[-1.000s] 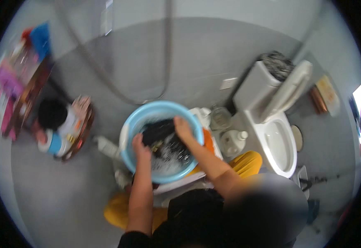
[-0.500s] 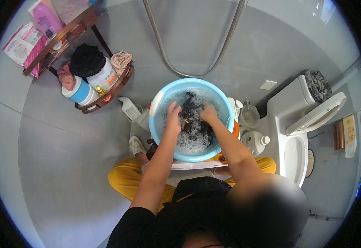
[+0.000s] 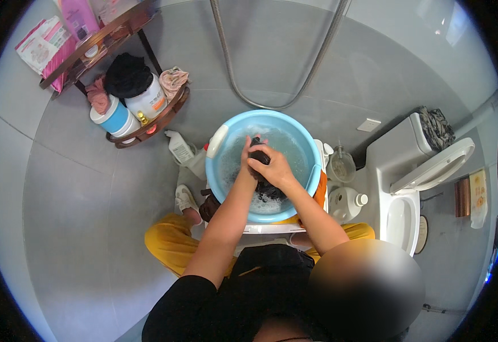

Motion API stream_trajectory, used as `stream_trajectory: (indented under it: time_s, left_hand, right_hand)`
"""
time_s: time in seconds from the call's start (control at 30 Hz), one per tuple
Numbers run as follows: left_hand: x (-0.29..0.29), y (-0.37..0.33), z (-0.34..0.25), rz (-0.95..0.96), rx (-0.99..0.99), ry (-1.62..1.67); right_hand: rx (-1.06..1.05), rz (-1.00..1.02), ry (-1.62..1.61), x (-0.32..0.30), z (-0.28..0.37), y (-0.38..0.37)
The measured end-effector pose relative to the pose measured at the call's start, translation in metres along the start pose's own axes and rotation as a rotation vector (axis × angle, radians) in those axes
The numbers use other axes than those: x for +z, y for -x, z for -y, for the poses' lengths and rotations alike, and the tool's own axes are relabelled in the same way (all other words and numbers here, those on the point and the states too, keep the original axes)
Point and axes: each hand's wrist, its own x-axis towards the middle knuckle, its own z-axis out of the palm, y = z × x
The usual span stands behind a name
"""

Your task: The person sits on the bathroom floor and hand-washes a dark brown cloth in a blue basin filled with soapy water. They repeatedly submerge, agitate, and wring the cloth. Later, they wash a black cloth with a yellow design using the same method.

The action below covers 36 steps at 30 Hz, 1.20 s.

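Both of my hands are closed on a dark wet cloth [image 3: 269, 192] over a round light-blue basin [image 3: 266, 218] of sudsy water. My left hand [image 3: 247, 157] cups part of it from the left, its fingertips showing past the far side. My right hand [image 3: 277, 170] wraps over it from the right, thumb and fingers pressed against the bunched part. Below the hands, the rest of the cloth trails into the foamy water near the basin's front. Its exact kind of garment cannot be made out.
White bottles stand left of the basin [image 3: 179, 149] and right of it, where a large jug [image 3: 346, 204] sits. Further right is a toilet [image 3: 401, 219] with its lid raised. A corner shelf [image 3: 158, 122] holds tubs and cloths. A metal shower hose [image 3: 232, 80] hangs behind.
My hands, apart in the water before, have come together and gripped the dark cloth, bunching part of it up between them. Less foam shows on the water.
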Motion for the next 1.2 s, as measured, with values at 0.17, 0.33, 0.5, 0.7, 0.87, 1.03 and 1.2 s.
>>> stream_trajectory:
  time_s: [0.17, 0.33, 0.5, 0.7, 0.87, 1.03, 1.2]
  left_hand:
    - [-0.007, 0.006, 0.009, 0.136, -0.043, -0.015]
    - [0.014, 0.0, 0.023, -0.051, -0.027, -0.166]
    - [0.017, 0.013, -0.005, -0.141, 0.304, -0.378]
    - [0.004, 0.014, -0.027, -0.26, 0.524, -1.004]
    - [-0.04, -0.017, -0.018, -0.173, 0.591, -1.629]
    - [-0.052, -0.024, -0.015, -0.373, 0.505, -1.776]
    - [-0.058, -0.037, -0.013, -0.487, 0.253, -1.579]
  right_hand:
    - [-0.02, -0.24, 0.413, 0.012, -0.014, -0.004]
    - [0.215, -0.352, 0.627, -0.025, -0.061, -0.033]
    - [0.304, -0.302, 0.398, -0.052, -0.114, -0.031]
    - [0.215, -0.195, 0.097, -0.054, -0.14, -0.036]
    - [0.238, -0.015, 0.488, -0.028, -0.133, -0.019]
    - [0.5, 0.029, 0.704, -0.008, -0.121, -0.017]
    - [0.683, 0.025, 0.641, -0.002, -0.16, -0.028]
